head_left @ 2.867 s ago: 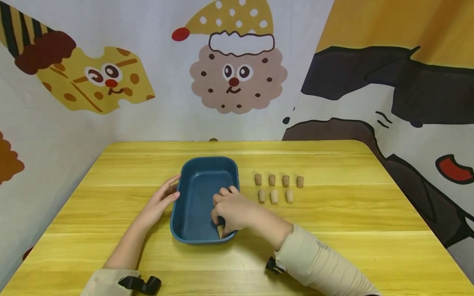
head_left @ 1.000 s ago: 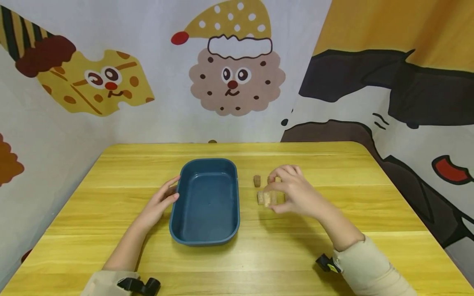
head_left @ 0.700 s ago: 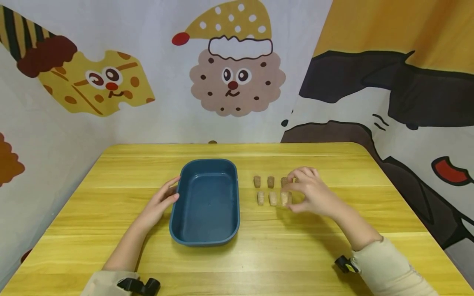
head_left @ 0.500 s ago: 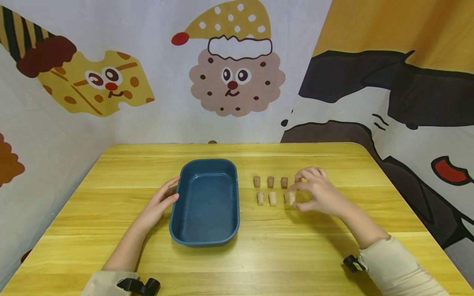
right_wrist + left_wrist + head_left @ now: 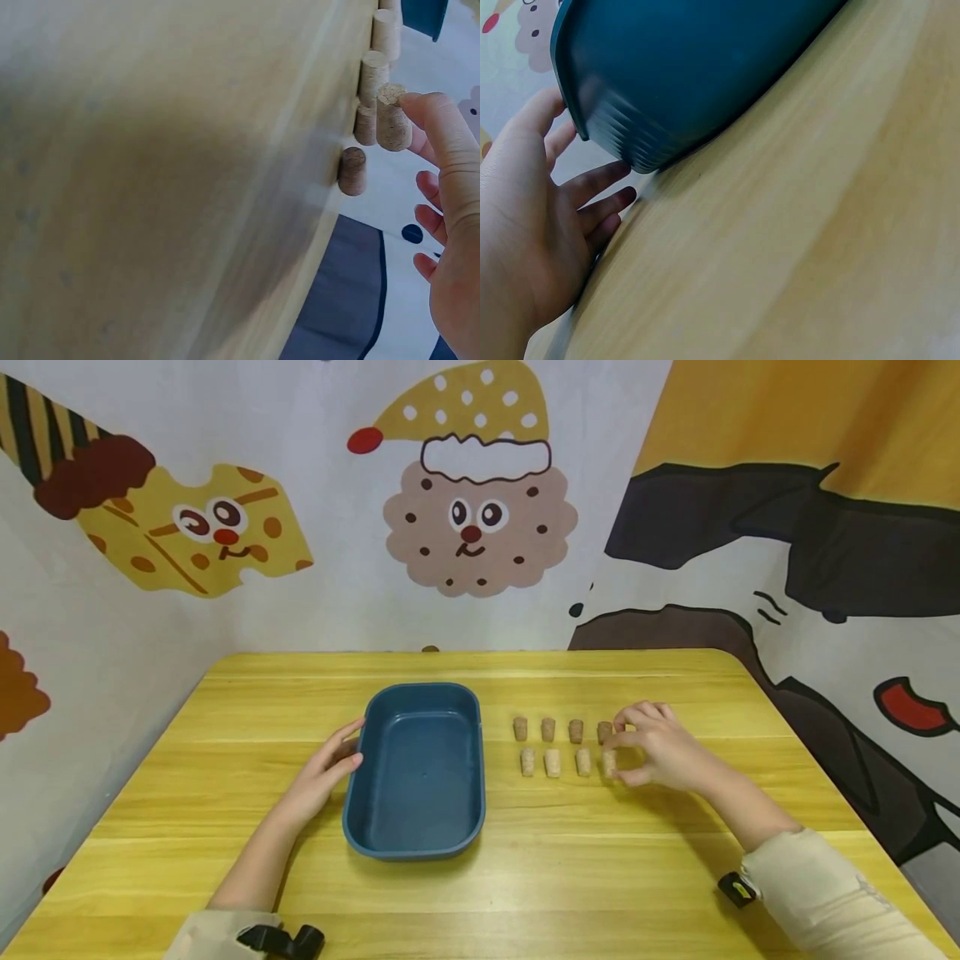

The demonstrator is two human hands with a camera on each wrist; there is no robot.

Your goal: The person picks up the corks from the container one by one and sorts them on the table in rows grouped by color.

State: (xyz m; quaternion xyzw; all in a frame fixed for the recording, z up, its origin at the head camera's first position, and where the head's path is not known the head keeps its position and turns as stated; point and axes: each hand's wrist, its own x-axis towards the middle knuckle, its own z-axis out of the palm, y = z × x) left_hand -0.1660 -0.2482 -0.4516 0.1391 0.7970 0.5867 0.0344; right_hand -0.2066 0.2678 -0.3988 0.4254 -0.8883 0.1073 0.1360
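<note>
My right hand (image 5: pixel 660 750) pinches a pale cork stopper (image 5: pixel 609 764) between thumb and finger, at the right end of the nearer row. The right wrist view shows this cork (image 5: pixel 394 120) upright at the thumb tip, the other fingers loosely bent. Several more corks stand in two rows beside it, a darker cork (image 5: pixel 576 731) among those in the farther row and paler ones like the nearby cork (image 5: pixel 582 762) in front. My left hand (image 5: pixel 322 772) rests its relaxed fingers against the left side of a blue plastic bin (image 5: pixel 482 777); the left wrist view shows the fingertips at its wall (image 5: pixel 675 82).
The bin's inside holds nothing visible. Everything stands on a yellow wood-grain table (image 5: pixel 525 885), with a cartoon-printed cloth (image 5: pixel 315 610) hanging behind its far edge. Each sleeve cuff carries a black strapped device, such as the left wrist device (image 5: pixel 281 939).
My right hand has gone from inside the bin, where it gripped a cork, out to the right, bringing that cork to the nearer row's right end. The left hand stays at the bin.
</note>
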